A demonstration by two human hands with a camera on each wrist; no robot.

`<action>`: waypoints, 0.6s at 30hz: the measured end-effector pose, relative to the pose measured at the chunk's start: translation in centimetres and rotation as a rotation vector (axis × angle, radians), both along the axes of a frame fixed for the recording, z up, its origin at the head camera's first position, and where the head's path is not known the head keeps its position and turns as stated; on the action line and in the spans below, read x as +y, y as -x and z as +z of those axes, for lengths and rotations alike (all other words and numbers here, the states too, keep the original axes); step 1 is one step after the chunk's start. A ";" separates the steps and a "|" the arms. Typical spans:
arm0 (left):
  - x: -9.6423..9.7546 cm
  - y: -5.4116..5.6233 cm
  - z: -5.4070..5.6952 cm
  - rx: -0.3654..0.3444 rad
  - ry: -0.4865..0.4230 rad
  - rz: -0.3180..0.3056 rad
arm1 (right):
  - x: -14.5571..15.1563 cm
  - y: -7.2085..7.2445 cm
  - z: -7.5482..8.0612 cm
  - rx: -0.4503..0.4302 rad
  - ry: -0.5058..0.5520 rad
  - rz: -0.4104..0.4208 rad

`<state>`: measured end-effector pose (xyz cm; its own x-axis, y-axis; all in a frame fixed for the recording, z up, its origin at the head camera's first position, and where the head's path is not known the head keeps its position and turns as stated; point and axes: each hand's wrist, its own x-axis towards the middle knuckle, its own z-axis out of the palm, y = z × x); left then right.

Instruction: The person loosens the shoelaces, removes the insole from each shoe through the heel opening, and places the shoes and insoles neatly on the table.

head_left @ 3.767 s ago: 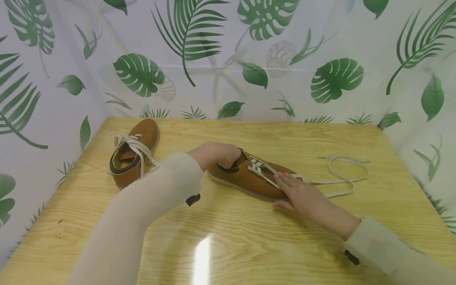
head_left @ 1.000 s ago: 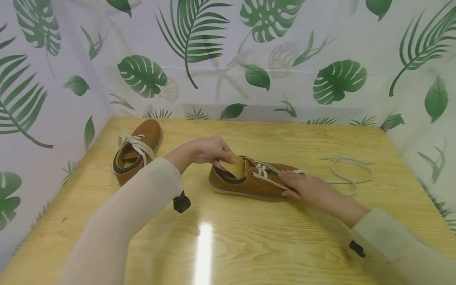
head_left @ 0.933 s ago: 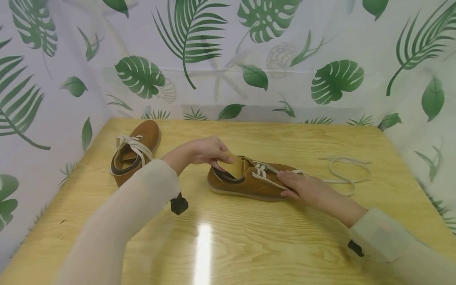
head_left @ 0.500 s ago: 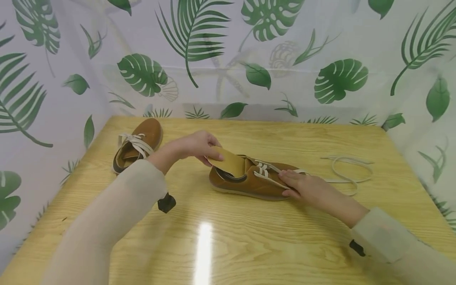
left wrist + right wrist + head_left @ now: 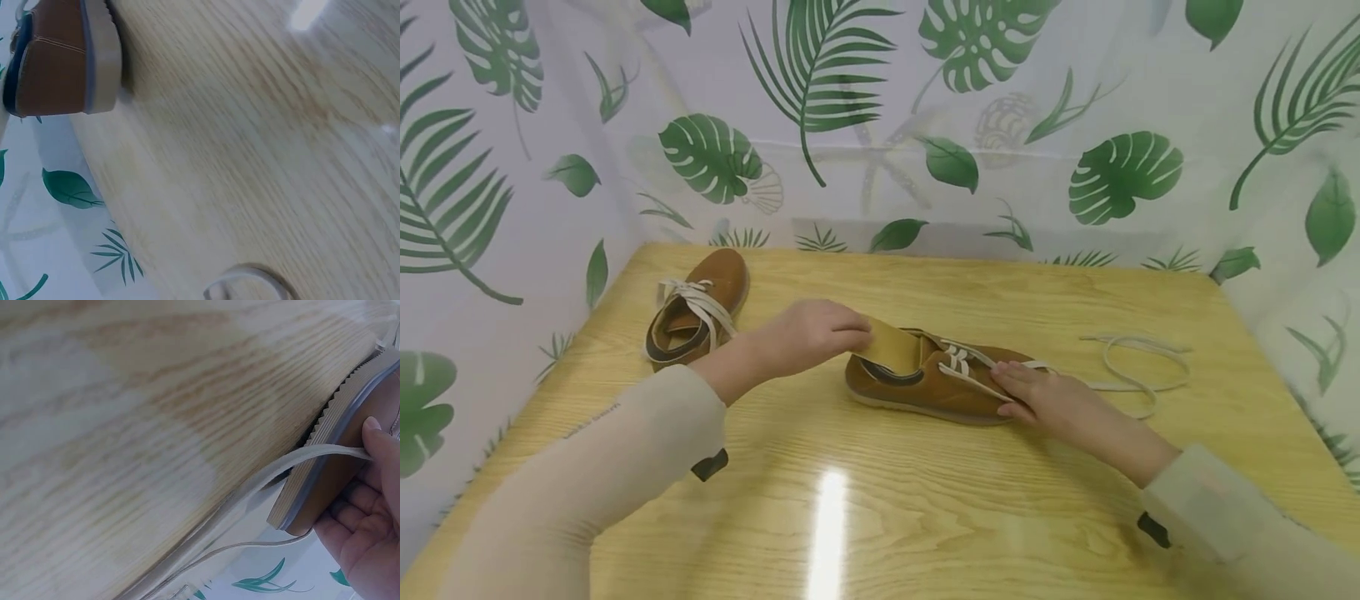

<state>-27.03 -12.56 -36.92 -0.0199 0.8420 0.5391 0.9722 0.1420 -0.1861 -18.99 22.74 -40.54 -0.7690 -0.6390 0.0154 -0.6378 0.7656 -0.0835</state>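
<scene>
A brown leather shoe (image 5: 940,392) with white laces lies on its sole mid-table, toe to the right. My left hand (image 5: 812,337) pinches the heel end of a tan insole (image 5: 895,346), which slants up out of the shoe's opening; its front part is hidden inside. My right hand (image 5: 1060,404) holds the shoe's toe, fingers over the top. The right wrist view shows the thumb against the shoe's side and the fingers curled at the toe. In the left wrist view the hand is out of sight and part of a brown shoe (image 5: 56,69) shows.
A second brown shoe (image 5: 722,279) with loose white laces stands at the back left of the wooden table (image 5: 925,500). Loose lace (image 5: 1150,367) trails in a loop to the right of the middle shoe. A leaf-patterned sheet (image 5: 865,192) hangs behind the table.
My left hand has come out of the shoe gripping the insole and drawn it up and left. Its wrist has since turned over. My right hand stays on the toe.
</scene>
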 end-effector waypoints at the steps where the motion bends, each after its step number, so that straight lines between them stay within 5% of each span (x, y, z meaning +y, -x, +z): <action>1: -0.2 0.0 -0.3 0.054 -0.004 -0.028 | 0.0 0.0 -0.1 0.001 0.003 0.001; 5: -0.7 0.2 -0.9 0.214 0.038 -0.055 | 0.1 0.0 -0.3 0.001 0.007 0.005; 11: -0.9 0.1 -1.3 0.326 0.091 -0.003 | 0.2 0.0 -0.2 0.014 -0.001 0.003; 18: -0.1 0.2 -1.6 0.488 0.029 0.009 | 0.2 0.0 -0.2 0.035 0.001 0.016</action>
